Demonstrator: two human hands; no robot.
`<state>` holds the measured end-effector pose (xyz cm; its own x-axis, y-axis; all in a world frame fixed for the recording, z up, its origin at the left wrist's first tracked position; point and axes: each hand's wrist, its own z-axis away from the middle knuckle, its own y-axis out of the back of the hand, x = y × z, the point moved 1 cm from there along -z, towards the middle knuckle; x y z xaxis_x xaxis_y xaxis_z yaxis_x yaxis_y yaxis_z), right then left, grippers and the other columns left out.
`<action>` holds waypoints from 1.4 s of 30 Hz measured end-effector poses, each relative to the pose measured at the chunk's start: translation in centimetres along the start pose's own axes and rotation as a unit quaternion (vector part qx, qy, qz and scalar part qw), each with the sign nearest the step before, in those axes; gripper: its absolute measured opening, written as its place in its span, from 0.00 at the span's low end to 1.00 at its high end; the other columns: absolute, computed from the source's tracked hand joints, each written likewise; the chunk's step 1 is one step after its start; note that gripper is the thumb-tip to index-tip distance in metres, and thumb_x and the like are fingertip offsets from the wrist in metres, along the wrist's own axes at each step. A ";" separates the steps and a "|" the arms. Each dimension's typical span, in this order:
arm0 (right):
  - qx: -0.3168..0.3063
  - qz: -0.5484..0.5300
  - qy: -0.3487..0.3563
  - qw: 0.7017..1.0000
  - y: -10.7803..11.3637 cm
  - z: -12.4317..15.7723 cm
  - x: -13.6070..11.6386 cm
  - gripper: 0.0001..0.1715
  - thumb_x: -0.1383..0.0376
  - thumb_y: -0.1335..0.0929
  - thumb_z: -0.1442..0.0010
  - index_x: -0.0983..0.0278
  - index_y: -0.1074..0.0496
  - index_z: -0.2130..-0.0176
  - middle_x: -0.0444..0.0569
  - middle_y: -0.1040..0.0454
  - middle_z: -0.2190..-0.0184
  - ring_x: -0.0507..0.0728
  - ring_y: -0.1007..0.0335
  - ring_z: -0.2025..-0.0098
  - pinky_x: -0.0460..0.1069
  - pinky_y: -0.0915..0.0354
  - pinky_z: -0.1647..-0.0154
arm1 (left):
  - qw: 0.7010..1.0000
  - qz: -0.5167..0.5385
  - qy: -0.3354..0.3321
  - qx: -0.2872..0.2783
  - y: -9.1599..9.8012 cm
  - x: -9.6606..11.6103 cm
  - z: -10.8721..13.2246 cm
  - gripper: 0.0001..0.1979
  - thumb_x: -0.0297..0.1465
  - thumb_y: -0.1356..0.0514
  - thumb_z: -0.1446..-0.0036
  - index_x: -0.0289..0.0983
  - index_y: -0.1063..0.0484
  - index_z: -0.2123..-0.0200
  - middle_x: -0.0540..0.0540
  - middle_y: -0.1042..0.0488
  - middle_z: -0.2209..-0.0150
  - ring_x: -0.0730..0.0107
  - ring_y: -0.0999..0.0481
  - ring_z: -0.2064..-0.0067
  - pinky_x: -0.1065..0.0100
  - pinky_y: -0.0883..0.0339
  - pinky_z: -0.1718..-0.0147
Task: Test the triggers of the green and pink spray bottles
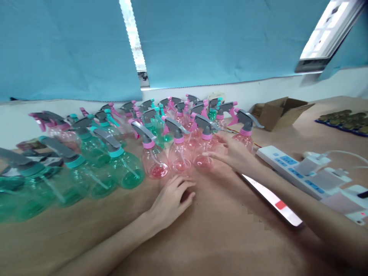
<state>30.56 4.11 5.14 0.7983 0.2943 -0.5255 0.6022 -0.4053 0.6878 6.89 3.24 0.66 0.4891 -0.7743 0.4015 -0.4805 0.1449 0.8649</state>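
Observation:
My left hand rests on the table with its fingers loosely bent and apart, holding nothing. Just beyond its fingertips stand a pink spray bottle with a grey trigger head and, to its left, a similar pink spray bottle. My right hand reaches in from the right, thumb and fingers spread, at the right side of another pink spray bottle. Whether it touches that bottle I cannot tell. Behind this hand, a further pink spray bottle is partly covered.
Several green spray bottles line the left, with more pink and green ones crowded behind. A lit phone lies under my right forearm, beside a white power strip with plugged-in chargers. An open cardboard box stands at the back right.

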 end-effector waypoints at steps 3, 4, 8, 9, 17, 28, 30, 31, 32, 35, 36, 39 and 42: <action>-0.023 -0.027 -0.069 0.997 2.7 1.5 0.6 0.23 0.50 0.32 0.45 0.63 0.28 0.55 0.53 0.22 0.58 0.61 0.24 0.61 0.56 0.29 0.62 | 1.000 0.008 -0.004 0.003 0.1 0.2 0.0 0.10 0.27 0.45 0.39 0.39 0.30 0.55 0.45 0.28 0.53 0.60 0.29 0.50 0.56 0.34 0.51; -0.021 -0.022 -0.094 0.995 3.6 1.9 1.0 0.20 0.50 0.32 0.45 0.62 0.26 0.60 0.52 0.21 0.62 0.60 0.24 0.67 0.55 0.29 0.68 | 1.000 0.009 -0.006 0.006 0.1 0.3 0.0 0.09 0.27 0.46 0.39 0.39 0.30 0.55 0.45 0.28 0.53 0.60 0.29 0.50 0.56 0.34 0.51; 0.084 0.100 -0.120 0.984 6.1 3.0 3.5 0.19 0.47 0.33 0.45 0.60 0.27 0.68 0.49 0.22 0.72 0.61 0.26 0.70 0.55 0.33 0.70 | 1.000 0.012 -0.021 0.015 0.0 0.7 -0.3 0.09 0.28 0.46 0.38 0.41 0.30 0.56 0.45 0.27 0.54 0.60 0.28 0.50 0.55 0.34 0.51; 0.110 0.122 -0.135 0.977 6.3 3.0 4.3 0.21 0.46 0.32 0.47 0.61 0.28 0.68 0.51 0.23 0.70 0.63 0.26 0.70 0.57 0.33 0.69 | 0.999 0.013 -0.026 0.014 -0.1 0.8 -0.4 0.09 0.28 0.47 0.38 0.41 0.30 0.56 0.45 0.27 0.54 0.60 0.28 0.51 0.55 0.33 0.51; 0.076 0.076 -0.118 0.987 3.0 0.7 7.3 0.42 0.46 0.28 0.55 0.67 0.35 0.47 0.63 0.28 0.52 0.69 0.29 0.53 0.60 0.33 0.57 | 0.998 0.035 -0.055 0.016 -0.7 2.4 -1.7 0.09 0.27 0.47 0.38 0.40 0.30 0.57 0.46 0.26 0.56 0.62 0.27 0.53 0.57 0.33 0.53; 0.100 0.007 -0.107 0.989 6.5 3.2 1.1 0.32 0.50 0.28 0.51 0.62 0.34 0.51 0.54 0.25 0.55 0.67 0.28 0.55 0.59 0.34 0.58 | 0.996 0.086 -0.008 0.018 -1.5 3.7 -2.4 0.12 0.31 0.46 0.38 0.42 0.35 0.51 0.46 0.29 0.51 0.60 0.29 0.49 0.55 0.35 0.49; 0.064 -0.015 -0.085 0.994 6.6 4.5 -0.9 0.29 0.50 0.28 0.51 0.59 0.32 0.52 0.52 0.26 0.53 0.66 0.28 0.53 0.58 0.33 0.56 | 0.994 0.099 0.019 0.039 -1.6 3.9 -2.5 0.19 0.34 0.44 0.38 0.43 0.40 0.45 0.44 0.34 0.45 0.57 0.33 0.44 0.51 0.38 0.46; 0.052 -0.020 -0.077 0.995 6.4 5.2 -1.7 0.32 0.50 0.27 0.53 0.59 0.33 0.51 0.51 0.26 0.53 0.66 0.29 0.52 0.59 0.34 0.55 | 0.992 0.107 0.035 0.049 -1.7 3.9 -2.5 0.24 0.36 0.42 0.39 0.43 0.44 0.42 0.42 0.37 0.42 0.54 0.36 0.42 0.48 0.40 0.45; 0.030 -0.031 -0.068 0.997 6.1 5.7 -2.3 0.33 0.50 0.27 0.53 0.58 0.33 0.51 0.51 0.26 0.51 0.66 0.31 0.50 0.59 0.35 0.52 | 0.990 0.116 0.050 0.056 -1.8 4.0 -2.6 0.29 0.39 0.41 0.41 0.43 0.48 0.40 0.41 0.40 0.40 0.52 0.38 0.40 0.46 0.41 0.44; -0.034 -0.063 -0.079 0.994 4.5 7.0 -3.1 0.30 0.48 0.26 0.55 0.58 0.32 0.56 0.49 0.24 0.57 0.64 0.27 0.56 0.59 0.33 0.56 | 0.985 0.147 0.078 0.049 -2.0 4.3 -2.6 0.42 0.42 0.36 0.47 0.43 0.57 0.36 0.37 0.48 0.35 0.45 0.46 0.36 0.41 0.45 0.43; -0.056 -0.077 -0.078 0.992 3.9 7.2 -3.2 0.31 0.48 0.26 0.56 0.58 0.32 0.56 0.49 0.24 0.58 0.63 0.26 0.58 0.58 0.32 0.58 | 0.984 0.155 0.079 0.042 -2.0 4.4 -2.6 0.45 0.41 0.34 0.49 0.43 0.58 0.36 0.36 0.49 0.35 0.44 0.47 0.35 0.40 0.45 0.43; -0.079 -0.082 -0.062 0.992 2.5 7.6 -3.6 0.35 0.49 0.25 0.56 0.59 0.34 0.53 0.51 0.25 0.57 0.63 0.27 0.58 0.57 0.31 0.62 | 0.982 0.177 0.065 0.027 -2.0 4.5 -2.6 0.48 0.37 0.32 0.53 0.42 0.57 0.36 0.37 0.44 0.37 0.44 0.44 0.37 0.42 0.43 0.43; -0.086 -0.069 -0.026 0.994 1.8 7.5 -4.3 0.35 0.51 0.26 0.53 0.60 0.36 0.50 0.52 0.26 0.55 0.64 0.29 0.54 0.57 0.32 0.59 | 0.976 0.209 0.053 0.014 -1.8 4.2 -2.4 0.44 0.33 0.33 0.53 0.41 0.53 0.37 0.37 0.37 0.40 0.44 0.37 0.40 0.43 0.38 0.47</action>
<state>28.12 -4.42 4.86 0.7090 0.2899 -0.6429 0.7025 -0.2098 0.6801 11.53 1.17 1.56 0.3167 -0.5831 0.7481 -0.6738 0.4168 0.6101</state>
